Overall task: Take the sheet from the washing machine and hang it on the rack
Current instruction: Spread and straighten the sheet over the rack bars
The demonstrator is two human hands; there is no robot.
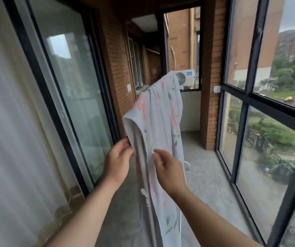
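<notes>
We already have the sheet (161, 111) draped over the rack (141, 158); our left hand (119, 160) pinches its near edge, our right hand (168, 166) hovers open just beside. Only spreading remains.

A narrow balcony is enclosed by black-framed windows (246, 97) on the right and a sliding glass door (75, 90) on the left, behind which a pale curtain (9, 122) is seen. Brick walls (114, 65) are seen ahead, with an air-conditioner unit (186, 77) mounted outside. The concrete floor (210, 175) is bare.
</notes>
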